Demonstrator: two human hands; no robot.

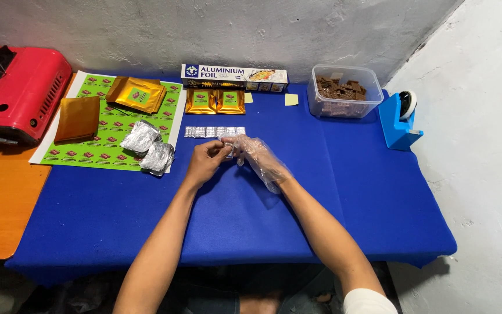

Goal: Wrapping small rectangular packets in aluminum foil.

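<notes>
Hands pinch a small foil-wrapped piece over blue tabletop

Tabletop [332,192], draped in blue, stretches all round the hands. Beyond the fingertips a foil box [235,76] lies crosswise, a row of wrapped pieces [213,132] just in front of it. Left hand [205,161], bare, and right hand [258,154], in a clear glove, meet fingertip to fingertip, both pinched on a small foil-wrapped piece [228,146], whose long axis I cannot tell.

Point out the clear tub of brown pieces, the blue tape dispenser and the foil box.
clear tub [344,106], head view, on its front wall.
blue tape dispenser [395,125], head view, on its blue body.
foil box [233,74], head view, on its top face.
</notes>
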